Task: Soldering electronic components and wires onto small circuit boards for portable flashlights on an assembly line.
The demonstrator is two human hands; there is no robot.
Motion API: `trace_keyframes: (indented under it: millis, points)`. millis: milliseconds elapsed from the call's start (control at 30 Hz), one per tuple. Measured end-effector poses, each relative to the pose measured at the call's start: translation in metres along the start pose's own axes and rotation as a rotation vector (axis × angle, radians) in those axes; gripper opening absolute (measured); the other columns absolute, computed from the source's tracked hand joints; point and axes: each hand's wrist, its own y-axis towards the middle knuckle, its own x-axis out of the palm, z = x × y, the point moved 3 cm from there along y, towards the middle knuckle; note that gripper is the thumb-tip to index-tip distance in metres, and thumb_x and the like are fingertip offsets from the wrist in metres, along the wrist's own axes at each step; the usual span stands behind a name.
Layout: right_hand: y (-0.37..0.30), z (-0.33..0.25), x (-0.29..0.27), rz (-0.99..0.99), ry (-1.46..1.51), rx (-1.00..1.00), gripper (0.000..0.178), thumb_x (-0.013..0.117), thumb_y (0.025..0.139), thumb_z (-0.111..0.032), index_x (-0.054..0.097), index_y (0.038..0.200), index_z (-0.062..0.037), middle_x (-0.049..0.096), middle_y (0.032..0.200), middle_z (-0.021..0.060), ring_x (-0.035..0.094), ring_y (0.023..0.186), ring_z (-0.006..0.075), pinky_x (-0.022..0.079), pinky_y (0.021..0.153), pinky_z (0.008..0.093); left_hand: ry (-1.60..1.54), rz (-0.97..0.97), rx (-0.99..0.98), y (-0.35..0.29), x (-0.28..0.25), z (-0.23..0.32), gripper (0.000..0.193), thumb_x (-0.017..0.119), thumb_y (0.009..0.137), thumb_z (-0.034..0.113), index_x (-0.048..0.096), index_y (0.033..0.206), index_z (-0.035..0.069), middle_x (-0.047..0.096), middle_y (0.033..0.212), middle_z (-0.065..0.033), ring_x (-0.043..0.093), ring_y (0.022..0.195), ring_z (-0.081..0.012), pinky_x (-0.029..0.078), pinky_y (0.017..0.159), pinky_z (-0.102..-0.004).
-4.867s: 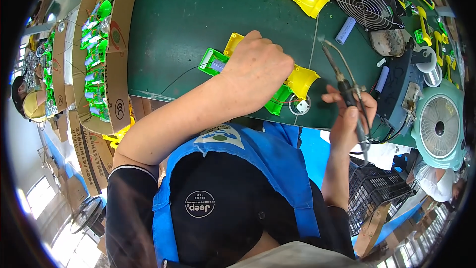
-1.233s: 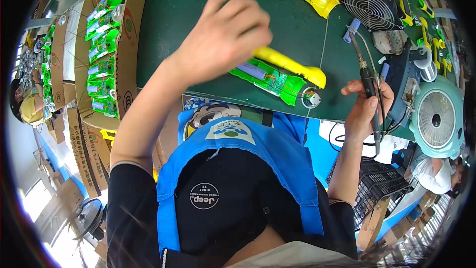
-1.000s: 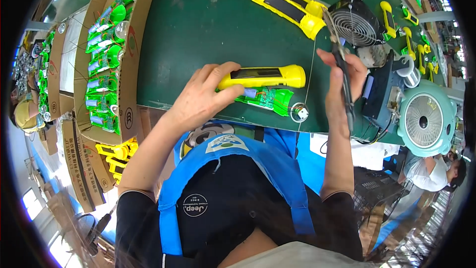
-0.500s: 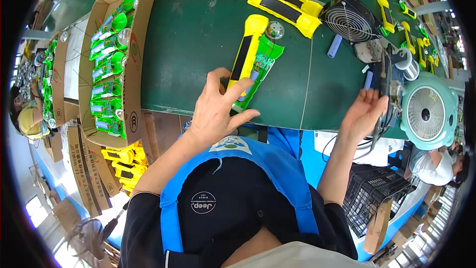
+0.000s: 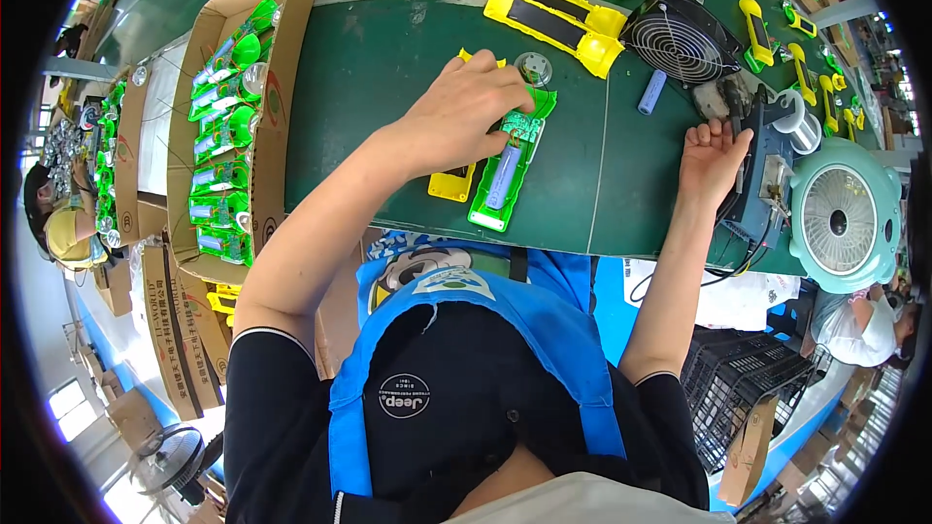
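The bench (image 5: 388, 68) is dark green, crowded along its far and right edges and bare only in the middle.

Risks, as I judge them: the green tray (image 5: 505, 170) lies close to the near edge of the bench, its near end not far from the drop. A sideways nudge from the left hand (image 5: 466, 116) could slide it off, and the loose blue cell (image 5: 496, 178) lying in it could roll out. That hand lies over the tray's far end, fingers curled down onto the circuit board (image 5: 519, 124) and the yellow shell (image 5: 454, 180) beside it; pressing hard on the board could strain its thin wires. The right hand (image 5: 712, 157) rests at the dark unit (image 5: 762, 175) near the cables, fingers loosely bent, nothing visibly in its grip; a snagged cable could drag the unit.

Containers: the open carton (image 5: 282, 58) at the left holds rows of green assemblies (image 5: 225, 146), packed close. More cartons stand beyond it, further left. A black crate (image 5: 733, 383) sits below the bench on the right; I cannot tell its contents.
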Motion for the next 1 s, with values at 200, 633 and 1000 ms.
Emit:
trace_keyframes:
  millis: [200, 633, 1000]
  points:
    - [-0.003, -0.007, -0.004, -0.041, -0.016, 0.212, 0.036, 0.052, 0.095, -0.040, 0.058, 0.093, -0.0052, 0.054, 0.080, 0.0056, 0.044, 0.064, 0.0149, 0.037, 0.059, 0.0288, -0.133, 0.160, -0.084, 0.000, 0.017, 0.016, 0.040, 0.070, 0.070, 0.007, 0.057, 0.108, 0.012, 0.059, 0.090, -0.0051, 0.054, 0.090, -0.0254, 0.041, 0.083, -0.0394]
    - [-0.103, 0.035, 0.091, -0.536, -1.295, -0.002, 0.021, 0.066, 0.086, -0.019, 0.063, 0.095, -0.0006, 0.062, 0.067, 0.0056, 0.057, 0.055, 0.0099, 0.045, 0.052, 0.0236, 0.002, 0.225, -0.167, 0.001, 0.022, 0.032, 0.029, 0.069, 0.068, 0.005, 0.061, 0.096, 0.004, 0.057, 0.088, -0.0096, 0.055, 0.088, -0.0280, 0.046, 0.079, -0.0394]
    - [-0.117, 0.061, 0.104, -0.709, -1.423, -0.264, 0.012, 0.062, 0.082, -0.003, 0.066, 0.093, 0.0009, 0.065, 0.076, 0.0143, 0.062, 0.062, 0.0263, 0.048, 0.057, 0.0330, -0.063, 0.287, -0.056, 0.001, 0.030, 0.028, 0.023, 0.065, 0.067, 0.003, 0.059, 0.088, 0.001, 0.054, 0.084, -0.0106, 0.055, 0.083, -0.0273, 0.048, 0.074, -0.0372]
